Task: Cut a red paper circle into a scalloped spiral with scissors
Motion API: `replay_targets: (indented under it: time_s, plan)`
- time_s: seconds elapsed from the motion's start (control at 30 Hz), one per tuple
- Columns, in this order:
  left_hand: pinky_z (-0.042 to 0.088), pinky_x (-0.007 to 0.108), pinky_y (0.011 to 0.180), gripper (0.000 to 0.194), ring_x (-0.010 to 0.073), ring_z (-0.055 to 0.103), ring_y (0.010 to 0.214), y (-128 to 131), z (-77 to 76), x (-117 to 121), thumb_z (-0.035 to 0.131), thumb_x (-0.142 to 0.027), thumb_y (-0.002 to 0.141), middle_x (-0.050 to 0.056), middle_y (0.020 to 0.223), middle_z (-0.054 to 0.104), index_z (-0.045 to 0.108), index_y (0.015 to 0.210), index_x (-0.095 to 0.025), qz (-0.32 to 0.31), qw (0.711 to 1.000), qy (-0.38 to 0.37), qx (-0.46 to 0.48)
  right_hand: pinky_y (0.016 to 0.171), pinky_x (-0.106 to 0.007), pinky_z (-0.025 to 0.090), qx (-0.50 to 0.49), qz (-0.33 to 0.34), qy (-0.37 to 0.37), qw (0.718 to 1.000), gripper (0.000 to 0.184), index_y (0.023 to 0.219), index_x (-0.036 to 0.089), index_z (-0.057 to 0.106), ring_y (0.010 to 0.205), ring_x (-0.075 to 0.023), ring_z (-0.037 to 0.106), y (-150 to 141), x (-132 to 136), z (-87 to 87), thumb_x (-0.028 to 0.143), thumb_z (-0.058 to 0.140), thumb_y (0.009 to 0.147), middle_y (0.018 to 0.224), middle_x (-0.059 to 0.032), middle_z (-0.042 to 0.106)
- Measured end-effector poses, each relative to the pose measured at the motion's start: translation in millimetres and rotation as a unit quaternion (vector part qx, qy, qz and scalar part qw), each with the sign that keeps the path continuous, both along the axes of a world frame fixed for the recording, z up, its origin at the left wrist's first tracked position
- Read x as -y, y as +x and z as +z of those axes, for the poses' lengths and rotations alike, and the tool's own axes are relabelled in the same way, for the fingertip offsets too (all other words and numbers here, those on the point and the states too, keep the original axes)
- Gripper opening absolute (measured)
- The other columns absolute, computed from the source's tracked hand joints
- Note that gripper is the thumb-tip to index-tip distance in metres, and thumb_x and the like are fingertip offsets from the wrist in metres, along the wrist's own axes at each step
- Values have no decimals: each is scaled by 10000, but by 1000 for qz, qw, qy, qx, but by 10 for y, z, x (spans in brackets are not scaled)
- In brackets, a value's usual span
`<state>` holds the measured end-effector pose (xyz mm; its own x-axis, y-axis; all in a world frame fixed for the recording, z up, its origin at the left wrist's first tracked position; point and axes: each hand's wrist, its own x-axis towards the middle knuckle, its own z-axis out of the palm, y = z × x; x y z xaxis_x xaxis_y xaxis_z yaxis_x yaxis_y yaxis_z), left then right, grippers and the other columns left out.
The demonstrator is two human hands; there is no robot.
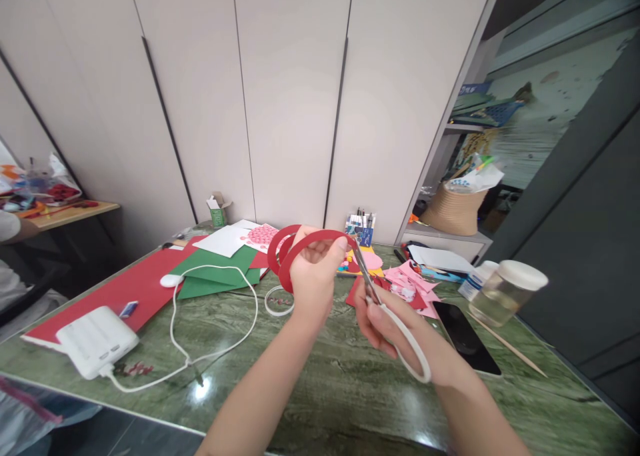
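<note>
My left hand [314,279] is raised above the green marble table [320,389], fingers closed on red paper rings [287,246] that loop out to the left of my thumb. My right hand [400,333] grips white-handled scissors [387,309], whose blades point up toward the ring's right end, close to my left thumb. A third, small ring-shaped strip [277,303] lies flat on the table below my left hand.
A white power bank [97,341] with a looping cable sits at front left on a red sheet [125,286]. Green and white sheets lie behind. Pink scraps [407,283], a black phone [465,338], a clear jar [505,293], a wooden stick and a pen box are at right.
</note>
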<state>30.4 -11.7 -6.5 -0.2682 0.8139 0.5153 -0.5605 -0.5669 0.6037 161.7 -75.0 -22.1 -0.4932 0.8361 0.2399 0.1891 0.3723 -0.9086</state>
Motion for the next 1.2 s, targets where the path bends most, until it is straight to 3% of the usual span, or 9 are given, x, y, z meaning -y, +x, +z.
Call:
replay_targets:
  time_s: [0.4,0.63,0.8,1.2]
  plan:
    - [523,243,670,193,111,648,651,5,21,27,748,-187,722,-29,660,640,556,725,-176,-20,1000,-9,2,398,-219,252,-16,7,-3,1000,374,868,233,414,482,-110,333,1,-14,-14,578,357,1002,643,48,452]
    - [512,199,665,167,77,635,615,22,50,57,745,-131,723,-49,621,625,584,697,-165,-75,996,-18,47,410,-217,269,-34,19,7,999,384,862,225,416,476,-98,337,0,-41,-50,582,371,997,650,49,459]
    - [513,189,646,148,75,621,611,54,75,67,764,-126,679,-35,612,632,618,669,-150,-118,985,-73,106,427,-214,292,-46,26,8,999,389,867,224,407,475,-95,342,-16,-52,-74,588,360,996,657,48,469]
    - [518,196,656,125,71,621,606,-4,74,-49,771,-116,663,-25,622,649,653,639,-151,-80,982,-48,162,419,-216,262,-35,51,5,998,394,865,210,433,462,-84,298,25,-26,-38,576,377,998,632,60,448]
